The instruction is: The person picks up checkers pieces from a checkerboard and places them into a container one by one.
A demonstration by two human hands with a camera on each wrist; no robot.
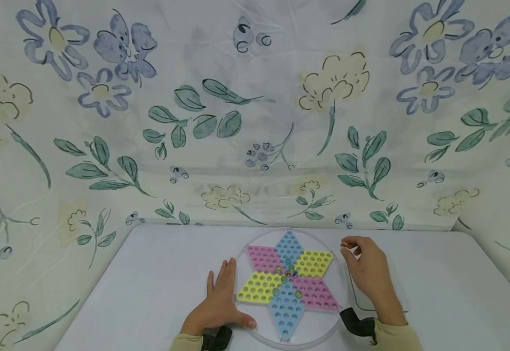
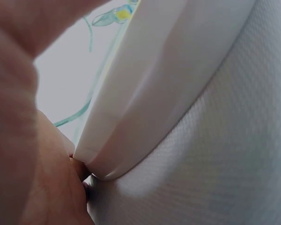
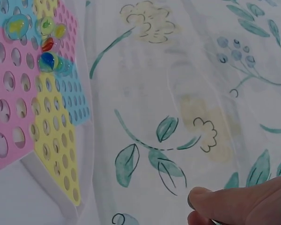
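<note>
A round white Chinese checkers board (image 1: 250, 317) bears a star of pink, yellow and light blue points full of holes. Several glass marbles (image 1: 288, 274) cluster around its centre, some clear green, one dark blue. My left hand (image 1: 220, 304) lies against the board's left side, fingers straight and spread, thumb over the near rim. In the left wrist view the palm side meets the board's white side wall (image 2: 150, 79). Off the board's right edge, my right hand (image 1: 369, 270) pinches a small reddish marble (image 1: 344, 244) between thumb and forefinger. In the right wrist view only the thumb (image 3: 239, 201) shows, and the marble is hidden.
Under the right forearm lies a flat, clear rectangular thing (image 1: 399, 287) with a dark outline. The white table (image 1: 158, 273) extends on both sides of the board. A flowered cloth (image 1: 264, 112) hangs behind the table's far edge.
</note>
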